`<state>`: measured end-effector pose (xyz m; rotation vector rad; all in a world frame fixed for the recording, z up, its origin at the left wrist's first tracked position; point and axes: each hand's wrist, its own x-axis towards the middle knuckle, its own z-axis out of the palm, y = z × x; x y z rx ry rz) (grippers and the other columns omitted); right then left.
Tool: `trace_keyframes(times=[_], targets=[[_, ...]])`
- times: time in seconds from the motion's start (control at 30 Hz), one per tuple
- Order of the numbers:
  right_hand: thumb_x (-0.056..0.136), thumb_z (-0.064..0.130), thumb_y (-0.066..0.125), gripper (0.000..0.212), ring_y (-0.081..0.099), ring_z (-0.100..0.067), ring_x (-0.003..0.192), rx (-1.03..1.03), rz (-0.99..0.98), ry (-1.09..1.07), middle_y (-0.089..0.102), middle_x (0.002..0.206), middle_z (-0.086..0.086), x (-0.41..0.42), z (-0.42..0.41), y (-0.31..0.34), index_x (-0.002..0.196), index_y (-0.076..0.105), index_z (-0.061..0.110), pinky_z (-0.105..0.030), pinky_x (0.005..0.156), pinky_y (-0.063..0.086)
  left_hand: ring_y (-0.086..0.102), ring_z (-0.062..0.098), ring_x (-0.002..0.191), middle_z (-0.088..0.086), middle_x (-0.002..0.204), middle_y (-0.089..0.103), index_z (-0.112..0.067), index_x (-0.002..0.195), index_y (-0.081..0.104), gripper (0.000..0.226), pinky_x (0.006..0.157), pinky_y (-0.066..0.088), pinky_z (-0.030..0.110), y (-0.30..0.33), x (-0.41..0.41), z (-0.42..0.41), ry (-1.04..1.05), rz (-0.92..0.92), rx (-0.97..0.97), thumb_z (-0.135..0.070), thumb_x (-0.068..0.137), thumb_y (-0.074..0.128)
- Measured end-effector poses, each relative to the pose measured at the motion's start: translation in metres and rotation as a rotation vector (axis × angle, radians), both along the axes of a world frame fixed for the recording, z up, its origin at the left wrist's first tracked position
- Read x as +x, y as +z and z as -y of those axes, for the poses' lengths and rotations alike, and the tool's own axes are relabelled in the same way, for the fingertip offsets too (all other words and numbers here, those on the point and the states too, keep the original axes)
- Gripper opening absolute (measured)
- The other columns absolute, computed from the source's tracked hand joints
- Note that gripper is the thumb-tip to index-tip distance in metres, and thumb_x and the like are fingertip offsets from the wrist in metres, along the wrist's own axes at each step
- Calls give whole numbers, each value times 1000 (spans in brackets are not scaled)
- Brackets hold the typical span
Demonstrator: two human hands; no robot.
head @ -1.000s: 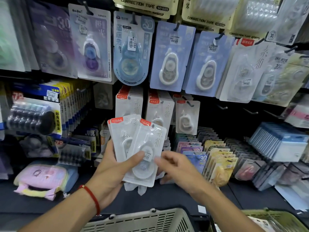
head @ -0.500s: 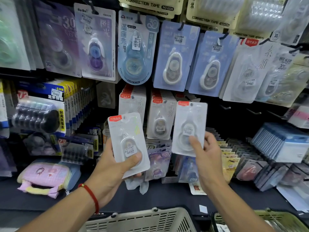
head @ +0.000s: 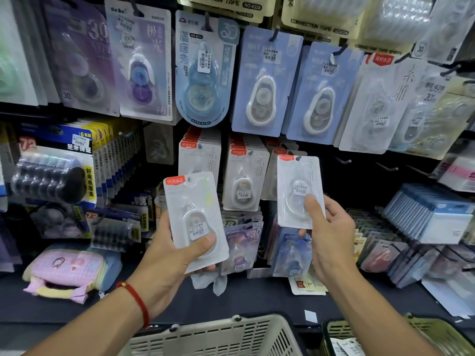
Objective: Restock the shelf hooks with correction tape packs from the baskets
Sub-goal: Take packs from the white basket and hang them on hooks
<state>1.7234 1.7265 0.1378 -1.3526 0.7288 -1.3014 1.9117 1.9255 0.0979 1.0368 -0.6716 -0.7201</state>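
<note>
The right hand (head: pixel 331 235) pinches one correction tape pack (head: pixel 299 191) just before the far hook, while the left hand (head: pixel 177 255) grips another pack (head: pixel 195 219) lower left. I think the pack's small hole must meet the hook tip squarely, then slide back.

Two baskets (head: pixel 218 335) sit below, before the shelf hooks (head: pixel 343 160) hung with packs (head: pixel 244 181).

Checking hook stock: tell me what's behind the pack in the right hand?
Behind the pack held by the right hand, matching white packs hang on a hook; their count and the hook itself are covered.
</note>
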Motion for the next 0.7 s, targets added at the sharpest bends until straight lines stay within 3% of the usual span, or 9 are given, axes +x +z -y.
trace_keyframes(times=[0.1, 0.2, 0.23, 0.3, 0.37, 0.43, 0.53, 0.7], targets=[[99, 39, 71, 34, 76, -10, 73, 118, -12, 66, 80, 109, -1, 1, 1, 0, 119, 71, 12, -28, 76, 60, 69, 53, 106, 14, 122, 74, -36, 135, 55, 72, 79, 62, 62, 0, 0, 0, -9, 5, -3, -14, 76, 90], [99, 31, 73, 33, 76, -18, 98, 366, -91, 152, 69, 123, -9, 0, 1, -6, 112, 59, 5, -36, 104, 54, 72, 49, 103, 12, 121, 75, -36, 132, 56, 69, 77, 61, 60, 0, -2, 0, -4, 18, 10, -16, 74, 89], [101, 29, 71, 31, 74, -21, 100, 431, -129, 176, 64, 124, -10, 1, -1, -8, 109, 53, 4, -39, 104, 54, 73, 47, 99, 12, 120, 75, -36, 130, 57, 68, 75, 62, 59, 0, -3, 0, -3, 18, 15, -16, 73, 89], [103, 24, 69, 27, 74, -28, 100, 477, -205, 246, 61, 123, -11, 3, -10, -9, 114, 53, 6, -40, 89, 60, 76, 40, 95, 10, 118, 76, -37, 128, 58, 68, 71, 64, 53, 0, -5, 0, -11, 17, 24, -17, 71, 91], [102, 22, 69, 26, 75, -26, 94, 348, -296, 362, 72, 116, -16, 7, -23, -6, 122, 63, 8, -38, 78, 64, 78, 34, 96, 7, 117, 76, -37, 127, 58, 70, 68, 64, 47, 1, -8, 0, -17, 22, 34, -18, 69, 92], [100, 25, 71, 22, 74, -21, 86, 148, -384, 503, 79, 107, -13, 13, -38, -2, 116, 72, 11, -32, 73, 63, 78, 31, 98, 6, 117, 77, -37, 126, 59, 73, 67, 63, 45, 2, -12, 0, -17, 40, 49, -22, 65, 96], [98, 23, 74, 17, 75, -19, 86, -44, -455, 629, 80, 100, -6, 21, -58, -5, 111, 74, 13, -28, 68, 60, 78, 32, 101, 6, 119, 77, -40, 125, 61, 77, 71, 66, 51, 4, -18, 1, -39, 71, 58, -30, 59, 99], [96, 22, 77, 20, 73, -19, 81, -69, -452, 602, 77, 99, -18, 25, -62, -6, 108, 71, 6, -27, 67, 59, 77, 33, 106, 5, 125, 75, -41, 129, 59, 74, 74, 65, 46, 9, -21, -2, -60, 65, 36, -34, 66, 97]])
